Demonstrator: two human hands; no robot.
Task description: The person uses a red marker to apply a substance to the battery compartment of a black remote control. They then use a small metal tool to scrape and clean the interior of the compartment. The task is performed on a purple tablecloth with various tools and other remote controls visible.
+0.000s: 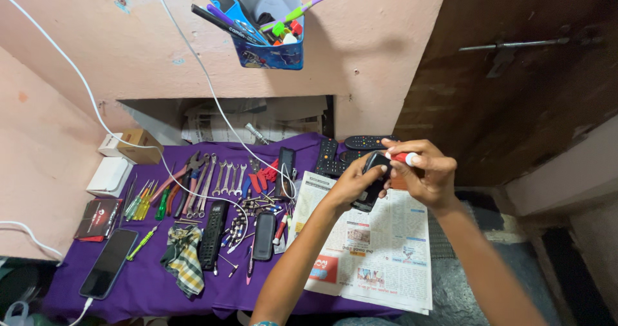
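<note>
Left hand (351,183) cups a small black remote-like device (372,179) from below, fingers curled shut around its body, holding it up above the newspaper (376,249). Right hand (430,171), just right of the device, pinches a red-and-white handled tool (402,158), probably a small screwdriver, with its tip hidden at the device's top edge. Judging from this, the work in hand is opening or probing the casing, and the next move seems to call for a steady grip below and careful pressure from the tool.

Left of the newspaper, the purple-covered counter (148,287) carries a smartphone (109,263), green-handled screwdrivers (140,204), pliers (187,170), a row of spanners (222,179), a checked cloth (183,256) and a long black remote (213,234). Beyond the newspaper's far edge lie more remotes (347,152).
</note>
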